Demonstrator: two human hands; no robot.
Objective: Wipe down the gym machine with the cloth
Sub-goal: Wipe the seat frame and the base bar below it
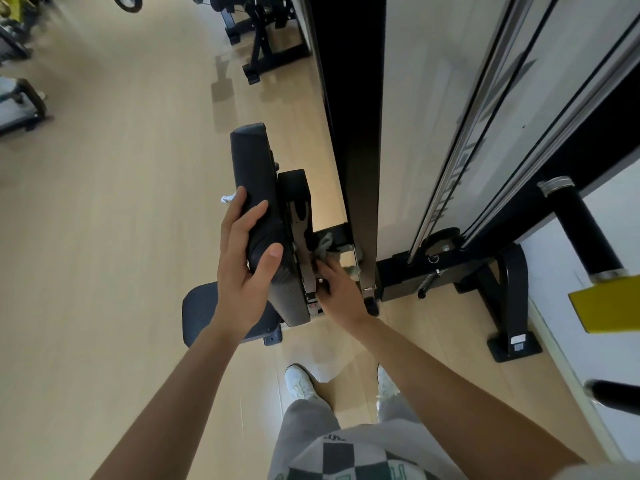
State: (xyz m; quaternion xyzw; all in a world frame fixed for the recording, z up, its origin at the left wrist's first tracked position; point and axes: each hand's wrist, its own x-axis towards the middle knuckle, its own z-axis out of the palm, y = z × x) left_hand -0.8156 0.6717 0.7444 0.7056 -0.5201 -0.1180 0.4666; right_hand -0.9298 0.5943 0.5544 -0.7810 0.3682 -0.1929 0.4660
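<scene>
Step in hand: wiping the metal bracket (300, 233) behind the back pad (254, 174) of the gym machine (349, 140). Your left hand (247, 261) is clamped on the pad's edge, thumb on the near face, fingers wrapped over the far side. Hold it firm so the pad doesn't swing while you scrub. Your right hand (337, 284) is down in the gap between pad and upright, bunched round the grey cloth (325, 244). Its fingertips are partly hidden by the pad, but it reads as a grip on the cloth. It's a tight slot, so work short strokes along the bracket, press the cloth flat rather than balled, and mind your knuckles on the bolts and plate edges. The cloth sits just beyond your right fingers, touching the bracket low on the frame, with the pad between it and your left hand. A white scrap (228, 198) shows by your left fingertips; can't tell what it is. The seat (204, 313) below likely needs its own pass.
</scene>
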